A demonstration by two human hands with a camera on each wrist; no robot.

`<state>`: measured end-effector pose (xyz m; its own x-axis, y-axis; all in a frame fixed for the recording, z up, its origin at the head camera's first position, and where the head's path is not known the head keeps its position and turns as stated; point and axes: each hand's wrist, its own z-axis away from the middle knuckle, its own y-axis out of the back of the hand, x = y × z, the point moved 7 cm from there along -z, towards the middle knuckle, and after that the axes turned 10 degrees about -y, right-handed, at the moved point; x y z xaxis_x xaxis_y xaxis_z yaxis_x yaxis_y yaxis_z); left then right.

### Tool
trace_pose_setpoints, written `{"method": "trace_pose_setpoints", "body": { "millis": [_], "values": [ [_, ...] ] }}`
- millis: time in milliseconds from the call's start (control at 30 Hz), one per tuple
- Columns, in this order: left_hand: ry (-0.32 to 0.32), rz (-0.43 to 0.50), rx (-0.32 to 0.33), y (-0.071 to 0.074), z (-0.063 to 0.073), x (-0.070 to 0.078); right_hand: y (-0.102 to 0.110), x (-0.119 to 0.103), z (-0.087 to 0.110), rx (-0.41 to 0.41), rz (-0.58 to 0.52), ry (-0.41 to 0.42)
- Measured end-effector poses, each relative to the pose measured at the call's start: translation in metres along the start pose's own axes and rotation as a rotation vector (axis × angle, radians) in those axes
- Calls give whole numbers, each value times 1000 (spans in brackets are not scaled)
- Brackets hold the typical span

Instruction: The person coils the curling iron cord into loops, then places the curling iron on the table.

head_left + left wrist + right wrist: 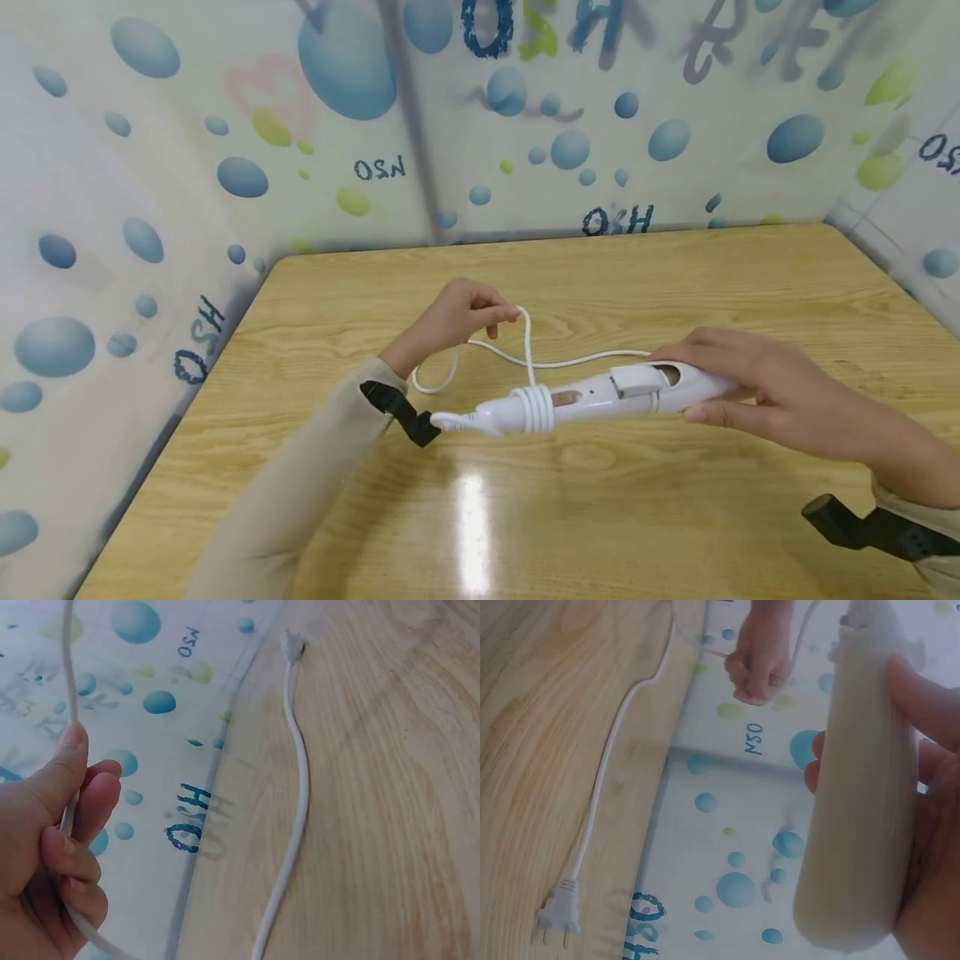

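A white hair straightener [592, 398] is held level above the table, its far end in the grip of my right hand [772, 387]. Several turns of its white power cord [528, 350] wrap around the body near the cord end. My left hand [463, 312] pinches the cord up and behind these turns, and a stretch of it stands taut between fingertips and coil. In the left wrist view the cord also runs through the curled fingers. The rest lies loosely on the table, ending in a two-pin plug [559, 911], which the right hand hides in the head view.
The wooden table [600, 517] has a glossy light reflection near its front. Behind and beside it stand walls [465, 108] with a blue and green bubble pattern. A black strap with a camera mount sits on each wrist.
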<state>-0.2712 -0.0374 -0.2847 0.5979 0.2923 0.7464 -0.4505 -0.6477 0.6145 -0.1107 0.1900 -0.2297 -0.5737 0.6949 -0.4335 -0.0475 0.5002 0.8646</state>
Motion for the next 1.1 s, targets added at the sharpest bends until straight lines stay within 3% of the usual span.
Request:
{"method": "trace_pose_setpoints", "body": {
  "millis": [200,333,567,767,900,1100],
  "values": [
    [-14,-69,19,15,-1,17,-11,-4,-1,-9,139,93],
    [-62,-94,51,28,-1,40,-18,-5,-3,-25,213,115],
    [-157,-98,56,35,8,85,-28,0,-7,-106,317,14],
    [-223,-123,42,32,24,120,-29,9,-10,-112,391,-69],
    [-216,-180,58,31,34,133,-27,21,-14,-94,421,-121],
    [-172,-243,64,21,48,141,-19,39,-21,-16,430,-207]
  ]
}}
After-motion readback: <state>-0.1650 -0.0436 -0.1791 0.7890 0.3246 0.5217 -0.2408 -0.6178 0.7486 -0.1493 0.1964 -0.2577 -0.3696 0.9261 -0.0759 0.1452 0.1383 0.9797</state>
